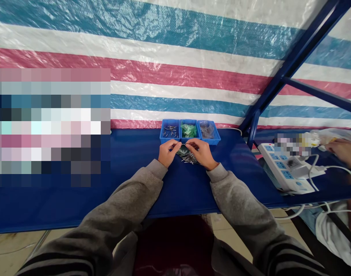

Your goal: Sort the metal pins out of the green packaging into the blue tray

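My left hand point(168, 151) and my right hand point(202, 152) meet above the table, each with thumb and fingers pinched. Between the fingertips runs a small thin piece point(183, 144), too fine to name its kind. Right below the hands lies a loose pile of small slender metal pieces point(187, 158), partly hidden by my right hand, with some greenish plastic beside it. Just beyond stand three blue bins in a row: the left bin point(170, 138) has scattered metal pieces, the middle one green plastic bags point(188, 130), the right one clear plastic bags point(207, 129).
The blue table point(129, 161) runs from left to right. On the right, a white power strip point(290, 172) carries plugs and cables near a blue metal frame point(267, 88). Another person's hand point(343, 151) is at the far right. A striped sheet point(178, 76) hangs behind; the left is pixelated.
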Demonstrator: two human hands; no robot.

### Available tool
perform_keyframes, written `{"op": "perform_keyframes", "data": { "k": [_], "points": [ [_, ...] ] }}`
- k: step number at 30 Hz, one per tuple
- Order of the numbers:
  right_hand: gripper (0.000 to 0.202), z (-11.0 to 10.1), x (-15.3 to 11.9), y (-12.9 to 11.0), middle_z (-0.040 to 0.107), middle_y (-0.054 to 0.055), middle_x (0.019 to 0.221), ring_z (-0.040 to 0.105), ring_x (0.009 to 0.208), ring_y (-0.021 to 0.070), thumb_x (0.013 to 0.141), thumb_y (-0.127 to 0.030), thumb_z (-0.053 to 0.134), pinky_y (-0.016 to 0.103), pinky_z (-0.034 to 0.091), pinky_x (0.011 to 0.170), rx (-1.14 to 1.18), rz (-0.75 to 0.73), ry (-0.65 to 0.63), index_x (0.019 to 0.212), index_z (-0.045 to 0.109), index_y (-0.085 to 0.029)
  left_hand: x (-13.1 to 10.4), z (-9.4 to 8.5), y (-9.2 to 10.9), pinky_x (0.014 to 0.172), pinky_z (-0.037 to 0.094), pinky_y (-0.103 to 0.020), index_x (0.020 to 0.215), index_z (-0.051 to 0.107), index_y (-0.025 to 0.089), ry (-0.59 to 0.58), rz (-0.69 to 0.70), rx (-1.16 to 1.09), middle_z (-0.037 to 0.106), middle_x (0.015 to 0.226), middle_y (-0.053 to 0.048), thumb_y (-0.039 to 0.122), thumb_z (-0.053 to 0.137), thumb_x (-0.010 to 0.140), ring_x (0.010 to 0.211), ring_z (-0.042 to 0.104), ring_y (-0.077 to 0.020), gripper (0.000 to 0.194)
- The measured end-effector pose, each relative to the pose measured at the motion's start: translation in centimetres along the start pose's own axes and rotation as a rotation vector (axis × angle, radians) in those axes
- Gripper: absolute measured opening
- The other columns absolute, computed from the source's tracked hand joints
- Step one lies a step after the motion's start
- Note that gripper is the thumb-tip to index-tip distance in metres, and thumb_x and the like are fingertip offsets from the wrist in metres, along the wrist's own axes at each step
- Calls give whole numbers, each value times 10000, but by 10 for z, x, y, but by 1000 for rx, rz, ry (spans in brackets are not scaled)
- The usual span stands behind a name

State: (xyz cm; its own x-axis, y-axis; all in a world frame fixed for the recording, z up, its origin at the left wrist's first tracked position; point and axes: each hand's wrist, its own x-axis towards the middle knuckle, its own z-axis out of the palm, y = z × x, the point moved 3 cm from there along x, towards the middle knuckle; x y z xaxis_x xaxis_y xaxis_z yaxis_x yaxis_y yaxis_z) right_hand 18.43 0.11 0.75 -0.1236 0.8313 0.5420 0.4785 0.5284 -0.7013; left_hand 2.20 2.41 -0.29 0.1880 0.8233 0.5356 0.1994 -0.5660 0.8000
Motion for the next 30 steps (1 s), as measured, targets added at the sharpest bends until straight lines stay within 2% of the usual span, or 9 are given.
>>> {"op": "perform_keyframes", "data": {
  "k": [6, 10, 17, 23, 27, 30],
  "points": [
    [271, 0, -1, -2, 665, 40, 766, 587, 648, 156, 913, -428, 546, 272, 470, 624, 0, -23, 10, 831, 648, -191, 0, 1, 0, 510, 422, -223, 561, 566, 162, -16, -50, -52, 526, 515, 13, 439, 542, 896, 501, 506, -101, 436],
    [303, -1, -1, -4, 658, 41, 762, 578, 646, 160, 922, -452, 526, 279, 461, 622, -2, -36, 6, 823, 648, -193, 0, 1, -3, 513, 437, -225, 624, 616, 162, 2, -56, -62, 563, 552, 5, 444, 543, 895, 515, 526, -107, 398],
    [326, -1, -1, -2, 649, 41, 739, 576, 645, 158, 942, -437, 497, 280, 441, 624, -16, -60, 17, 808, 654, -185, 0, -1, -4, 542, 471, -234, 853, 682, 160, 57, -52, -66, 665, 736, -32, 420, 603, 855, 590, 573, -124, 272],
    [353, -1, -1, -3, 669, 45, 750, 591, 657, 162, 943, -464, 488, 282, 453, 632, -24, -47, 19, 800, 659, -191, 0, -2, -2, 568, 485, -231, 810, 684, 160, 42, -6, -47, 692, 790, -51, 393, 633, 833, 690, 615, -149, 240],
    [331, -1, 0, -1, 691, 56, 818, 612, 690, 166, 921, -478, 523, 280, 476, 649, -4, -38, 44, 861, 673, -189, 0, -2, -6, 536, 478, -228, 794, 683, 159, 49, -48, -57, 693, 769, -45, 416, 624, 836, 661, 622, -145, 268],
    [340, -1, -1, -2, 680, 53, 788, 606, 673, 165, 917, -485, 524, 284, 480, 650, -13, -32, 43, 828, 671, -191, 0, -1, -6, 519, 480, -226, 785, 692, 155, 64, -93, -91, 690, 732, -41, 435, 634, 826, 628, 617, -139, 288]
  ]
}}
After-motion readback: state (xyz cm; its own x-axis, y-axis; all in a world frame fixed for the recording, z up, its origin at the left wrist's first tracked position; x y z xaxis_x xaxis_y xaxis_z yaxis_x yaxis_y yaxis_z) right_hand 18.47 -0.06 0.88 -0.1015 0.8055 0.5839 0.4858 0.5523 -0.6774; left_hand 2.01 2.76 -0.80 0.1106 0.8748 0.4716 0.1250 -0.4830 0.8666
